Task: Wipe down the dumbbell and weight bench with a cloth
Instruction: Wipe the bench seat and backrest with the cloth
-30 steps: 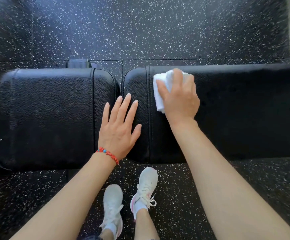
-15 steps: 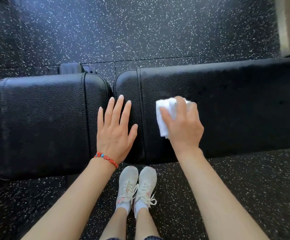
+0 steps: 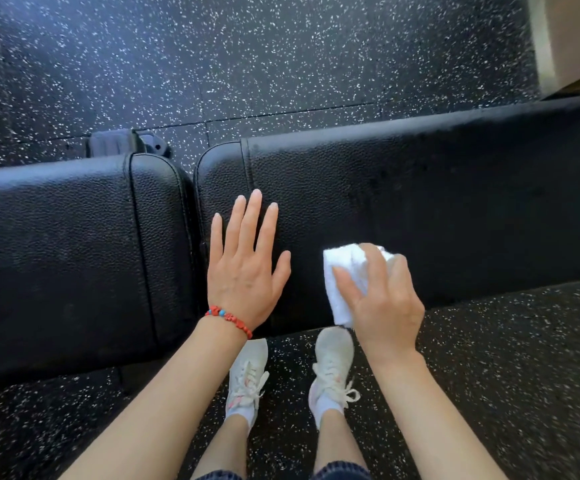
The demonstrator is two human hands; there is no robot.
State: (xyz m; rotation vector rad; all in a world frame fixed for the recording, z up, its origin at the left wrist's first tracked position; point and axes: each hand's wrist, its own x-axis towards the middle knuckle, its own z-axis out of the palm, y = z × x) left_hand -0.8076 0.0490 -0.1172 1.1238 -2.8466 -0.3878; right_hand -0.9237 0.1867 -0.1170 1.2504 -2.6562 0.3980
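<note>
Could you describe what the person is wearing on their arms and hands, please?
Both forearms are bare, with no sleeves in view. The left hand has a red beaded bracelet with one blue bead at the wrist. The right hand wears nothing: no glove, ring or watch shows.

Your left hand (image 3: 247,271) lies flat, palm down, its fingers (image 3: 252,220) straight and slightly spread, while your right hand (image 3: 382,303) curls its fingers round a cloth (image 3: 342,282), both forearms reaching forward, bare.
</note>
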